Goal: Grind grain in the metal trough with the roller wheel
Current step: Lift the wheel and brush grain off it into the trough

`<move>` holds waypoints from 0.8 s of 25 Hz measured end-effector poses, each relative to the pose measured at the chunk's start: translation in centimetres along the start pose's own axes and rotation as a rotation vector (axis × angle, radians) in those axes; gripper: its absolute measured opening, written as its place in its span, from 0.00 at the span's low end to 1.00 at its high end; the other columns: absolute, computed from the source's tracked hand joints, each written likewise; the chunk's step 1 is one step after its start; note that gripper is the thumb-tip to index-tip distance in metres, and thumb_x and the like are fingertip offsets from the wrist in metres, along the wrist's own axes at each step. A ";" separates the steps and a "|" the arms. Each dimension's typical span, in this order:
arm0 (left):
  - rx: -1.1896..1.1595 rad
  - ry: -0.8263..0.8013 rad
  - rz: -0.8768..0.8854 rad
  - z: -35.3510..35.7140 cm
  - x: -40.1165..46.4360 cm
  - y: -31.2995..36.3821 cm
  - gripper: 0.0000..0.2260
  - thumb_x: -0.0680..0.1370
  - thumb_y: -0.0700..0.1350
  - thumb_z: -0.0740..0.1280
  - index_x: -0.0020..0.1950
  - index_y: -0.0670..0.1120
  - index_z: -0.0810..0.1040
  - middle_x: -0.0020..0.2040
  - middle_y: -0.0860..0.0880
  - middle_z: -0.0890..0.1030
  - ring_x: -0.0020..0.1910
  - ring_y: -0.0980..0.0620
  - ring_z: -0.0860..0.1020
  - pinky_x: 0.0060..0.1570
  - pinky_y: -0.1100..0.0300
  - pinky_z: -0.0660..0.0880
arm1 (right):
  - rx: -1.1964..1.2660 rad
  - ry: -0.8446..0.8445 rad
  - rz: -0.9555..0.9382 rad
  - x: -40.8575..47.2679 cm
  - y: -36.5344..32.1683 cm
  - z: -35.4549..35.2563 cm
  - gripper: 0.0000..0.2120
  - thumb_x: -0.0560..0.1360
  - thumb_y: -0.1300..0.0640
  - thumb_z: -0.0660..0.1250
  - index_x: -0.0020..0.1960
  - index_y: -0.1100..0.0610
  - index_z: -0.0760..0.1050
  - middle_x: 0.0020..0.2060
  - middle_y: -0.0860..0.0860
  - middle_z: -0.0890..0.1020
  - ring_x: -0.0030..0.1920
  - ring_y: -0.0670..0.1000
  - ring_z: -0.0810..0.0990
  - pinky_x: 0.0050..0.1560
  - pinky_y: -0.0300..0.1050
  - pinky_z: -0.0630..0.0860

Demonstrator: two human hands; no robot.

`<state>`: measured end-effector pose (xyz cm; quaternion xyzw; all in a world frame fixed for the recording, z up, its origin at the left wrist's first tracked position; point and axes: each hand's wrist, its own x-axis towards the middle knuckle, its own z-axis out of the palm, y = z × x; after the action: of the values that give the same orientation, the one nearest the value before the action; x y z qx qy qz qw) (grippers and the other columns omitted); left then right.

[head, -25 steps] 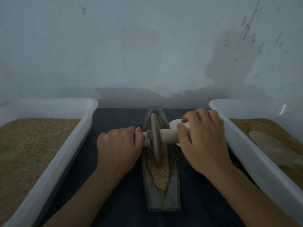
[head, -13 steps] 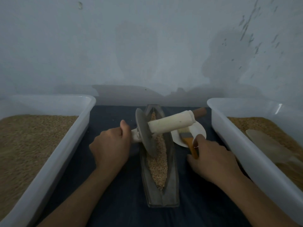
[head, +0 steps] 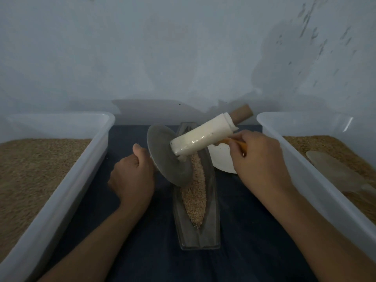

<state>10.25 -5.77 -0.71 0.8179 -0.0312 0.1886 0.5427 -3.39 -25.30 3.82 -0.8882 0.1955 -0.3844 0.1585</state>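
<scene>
A boat-shaped metal trough [head: 211,226] lies lengthwise on the dark cloth, with a strip of grain [head: 194,198] along its groove. The roller wheel [head: 168,159], a grey disc on a white-wrapped axle [head: 203,139], is tilted and lifted above the trough's far half. My left hand [head: 132,178] grips the axle's left end, which is hidden behind the disc. My right hand [head: 258,161] holds the orange handle of a small brush [head: 238,143] just under the axle's right part; its bristles are hidden.
A white dish [head: 222,161] sits right of the trough. Two large translucent tubs of grain flank the cloth, left tub [head: 61,190] and right tub [head: 317,180]; a pale scoop [head: 335,171] lies in the right one. A grey wall stands close behind.
My right hand let go of the axle, took the brush from the dish and raised it to the axle. My left hand tilted and lifted the wheel out of the trough.
</scene>
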 end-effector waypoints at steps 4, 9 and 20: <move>-0.107 0.036 -0.096 -0.1 0.0 0.0 0.31 0.86 0.57 0.53 0.25 0.46 0.68 0.25 0.48 0.72 0.28 0.47 0.71 0.37 0.52 0.66 | 0.094 0.139 -0.068 0.6 -0.9 0.4 0.06 0.80 0.56 0.70 0.51 0.57 0.84 0.38 0.48 0.83 0.36 0.44 0.79 0.38 0.47 0.79; -0.123 0.046 -0.186 -0.1 0.5 0.0 0.31 0.86 0.59 0.51 0.27 0.45 0.73 0.29 0.46 0.77 0.31 0.47 0.73 0.40 0.51 0.69 | 0.153 0.184 -0.160 2.4 -3.4 1.6 0.10 0.82 0.55 0.69 0.44 0.59 0.82 0.33 0.50 0.81 0.32 0.47 0.78 0.35 0.46 0.75; -0.149 0.029 -0.229 -0.6 0.5 0.4 0.29 0.87 0.56 0.54 0.28 0.45 0.73 0.30 0.46 0.77 0.33 0.47 0.74 0.43 0.49 0.70 | 0.132 -0.095 -0.119 1.5 -3.7 2.5 0.12 0.85 0.51 0.65 0.45 0.55 0.79 0.32 0.43 0.76 0.32 0.43 0.76 0.32 0.34 0.67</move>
<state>10.46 -5.36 0.03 0.7708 0.0563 0.1343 0.6202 0.25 -22.46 4.68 -0.9031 0.1091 -0.3628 0.2024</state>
